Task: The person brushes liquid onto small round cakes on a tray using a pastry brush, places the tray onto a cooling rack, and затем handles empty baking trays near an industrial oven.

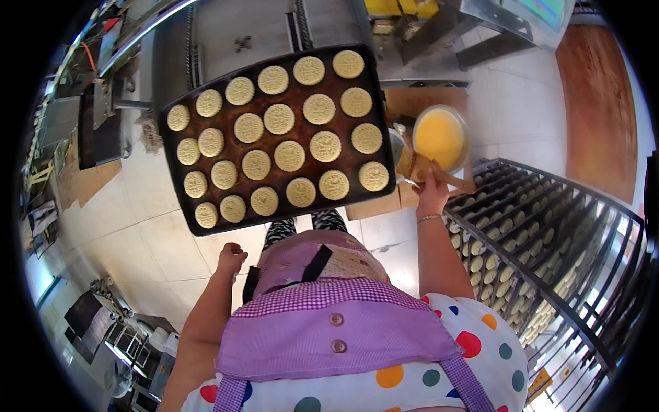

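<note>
A dark baking tray [346, 154] in front of me bears rows of round, pale mooncakes [289, 156] with stamped tops and fluted edges. My right hand [432, 191] grips a wide flat pastry brush [456, 182] with a wooden handle, just right of the tray. Its bristle end points left, by the near rim of a round tub [467, 134] of yellow egg wash [439, 141]. My left hand [233, 258] hangs below the tray's near left corner, apart from it, with curled fingers and nothing visible in them.
Cardboard [408, 103] lies under the tub. A black rack [542, 244] stacked with more pale rounds stands close on my right. Beyond the tray is a metal machine [240, 24] with chains. A reddish-brown board [596, 103] stands far right; a dark tray [96, 130] is at left.
</note>
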